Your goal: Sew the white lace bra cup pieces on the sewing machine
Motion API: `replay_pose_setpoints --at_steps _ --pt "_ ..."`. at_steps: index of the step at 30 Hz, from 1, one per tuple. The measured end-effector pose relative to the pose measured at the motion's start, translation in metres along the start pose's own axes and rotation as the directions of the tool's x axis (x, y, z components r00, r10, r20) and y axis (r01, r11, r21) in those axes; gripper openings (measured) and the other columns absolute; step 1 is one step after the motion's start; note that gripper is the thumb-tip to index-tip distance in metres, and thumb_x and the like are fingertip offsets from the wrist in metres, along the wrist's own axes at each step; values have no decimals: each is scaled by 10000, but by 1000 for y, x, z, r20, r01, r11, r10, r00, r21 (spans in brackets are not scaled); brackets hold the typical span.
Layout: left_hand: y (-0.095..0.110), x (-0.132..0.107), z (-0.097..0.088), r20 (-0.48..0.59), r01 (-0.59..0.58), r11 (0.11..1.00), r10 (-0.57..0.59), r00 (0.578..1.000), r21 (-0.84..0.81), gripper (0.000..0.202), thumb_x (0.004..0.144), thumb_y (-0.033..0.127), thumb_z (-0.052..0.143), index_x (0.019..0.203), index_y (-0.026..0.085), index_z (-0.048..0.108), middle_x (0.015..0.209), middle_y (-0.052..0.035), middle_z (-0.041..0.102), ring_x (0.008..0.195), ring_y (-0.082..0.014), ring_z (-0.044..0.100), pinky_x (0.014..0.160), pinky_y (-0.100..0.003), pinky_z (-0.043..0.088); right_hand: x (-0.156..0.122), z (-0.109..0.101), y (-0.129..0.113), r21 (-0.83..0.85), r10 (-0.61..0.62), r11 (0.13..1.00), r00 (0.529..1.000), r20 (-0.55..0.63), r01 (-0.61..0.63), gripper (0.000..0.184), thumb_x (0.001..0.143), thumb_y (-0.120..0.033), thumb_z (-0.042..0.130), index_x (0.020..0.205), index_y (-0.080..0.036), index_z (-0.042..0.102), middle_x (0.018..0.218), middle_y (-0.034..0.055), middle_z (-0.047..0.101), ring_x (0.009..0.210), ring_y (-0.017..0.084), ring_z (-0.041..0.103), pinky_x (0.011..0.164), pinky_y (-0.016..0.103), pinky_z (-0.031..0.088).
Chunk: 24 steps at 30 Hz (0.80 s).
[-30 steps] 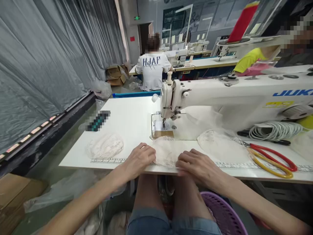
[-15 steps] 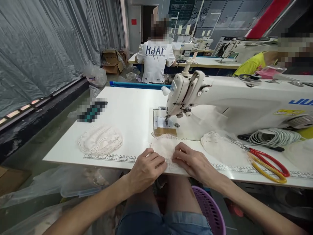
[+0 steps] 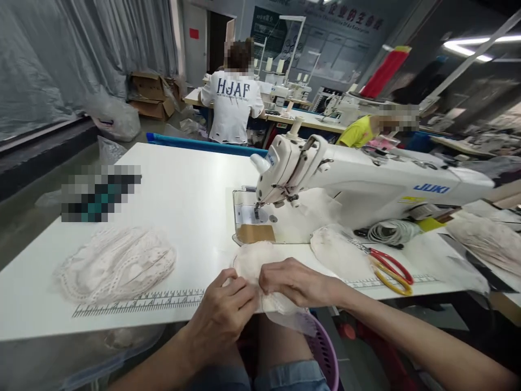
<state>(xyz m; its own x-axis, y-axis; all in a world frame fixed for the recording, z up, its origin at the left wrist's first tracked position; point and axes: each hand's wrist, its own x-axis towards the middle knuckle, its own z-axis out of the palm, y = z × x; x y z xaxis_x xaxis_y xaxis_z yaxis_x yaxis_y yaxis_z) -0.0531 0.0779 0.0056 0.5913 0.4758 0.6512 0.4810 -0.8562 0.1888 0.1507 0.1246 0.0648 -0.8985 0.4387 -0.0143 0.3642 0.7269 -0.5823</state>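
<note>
A cream round fabric piece [image 3: 251, 262] lies at the table's front edge, just below the needle area of a white sewing machine [image 3: 345, 168]. My left hand [image 3: 230, 304] is closed on its near left side, fingers bent. My right hand [image 3: 291, 282] pinches the piece on the right, and the two hands almost meet. Beneath the right hand, a sheer flap of the fabric [image 3: 291, 320] hangs over the edge. To the left lies a loose bundle of lace trim [image 3: 118, 266]. Another cream fabric piece [image 3: 337, 252] rests to the right.
Scissors with red and yellow handles [image 3: 393, 271] lie right of the hands, near a coiled pale cord [image 3: 391, 232]. A printed ruler strip [image 3: 142, 301] runs along the table front. A purple basket [image 3: 325, 353] stands below. Two people sit at work beyond the machine.
The view has turned to the right and tilted. My right hand has moved further across the fabric piece, and part of the fabric now hangs over the table edge.
</note>
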Motion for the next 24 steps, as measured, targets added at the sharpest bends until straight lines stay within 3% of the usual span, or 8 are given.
replay_pose_setpoints --at_steps 3,5,9,11,13,15,17,24 --pt "-2 -1 2 -3 -9 1000 9 1000 3 201 885 57 416 862 132 601 797 -36 645 744 -136 563 795 -339 400 -7 -13 14 -329 95 940 995 -7 -92 255 799 -8 343 813 -172 537 753 13 529 593 113 461 514 220 315" --pt "-3 0 0 13 -5 1000 5 1000 11 206 880 44 410 850 133 594 793 -31 642 735 -132 555 798 -342 390 -18 -21 22 -450 146 871 978 -150 -198 288 788 16 307 797 -169 527 729 22 521 584 121 464 505 226 303" --pt "-2 2 -6 85 45 999 -47 995 24 204 880 47 421 794 145 577 768 -5 628 715 -115 540 791 -327 369 -50 -16 17 -379 227 812 838 -496 -444 150 891 -116 347 844 -189 470 706 22 512 561 142 466 528 250 350" --pt "-1 3 -9 106 93 996 -94 990 16 193 900 102 435 786 152 583 763 0 624 715 -113 538 794 -327 361 -66 0 -1 -270 244 873 843 -479 -406 97 915 -156 381 878 -197 461 735 25 535 592 143 504 551 245 384" --pt "0 4 -10 106 160 987 -156 982 -24 200 918 174 444 789 157 596 760 -1 620 719 -116 538 791 -329 356 -77 23 -26 -210 173 939 903 -393 -271 128 923 -143 382 945 -204 493 791 44 576 668 152 551 587 242 412" --pt "0 6 -10 108 233 969 -224 969 -80 216 922 217 449 785 159 606 758 -4 615 723 -119 535 783 -328 352 -78 45 -46 -180 95 971 945 -313 -158 147 931 -149 388 955 -207 521 755 40 588 658 154 551 581 250 414" --pt "1 7 -9 114 288 950 -275 955 -123 230 919 224 454 760 157 607 750 -6 610 729 -121 532 774 -328 346 -70 63 -56 -157 75 979 945 -317 -130 152 939 -159 392 958 -198 538 720 35 588 637 153 548 572 257 413" --pt "4 13 -10 136 358 926 -341 930 -122 269 915 216 445 698 147 588 721 5 592 727 -114 513 779 -324 327 -27 82 -34 -158 160 929 750 -642 -334 159 951 -252 421 966 -180 562 710 27 608 608 132 584 537 218 409"
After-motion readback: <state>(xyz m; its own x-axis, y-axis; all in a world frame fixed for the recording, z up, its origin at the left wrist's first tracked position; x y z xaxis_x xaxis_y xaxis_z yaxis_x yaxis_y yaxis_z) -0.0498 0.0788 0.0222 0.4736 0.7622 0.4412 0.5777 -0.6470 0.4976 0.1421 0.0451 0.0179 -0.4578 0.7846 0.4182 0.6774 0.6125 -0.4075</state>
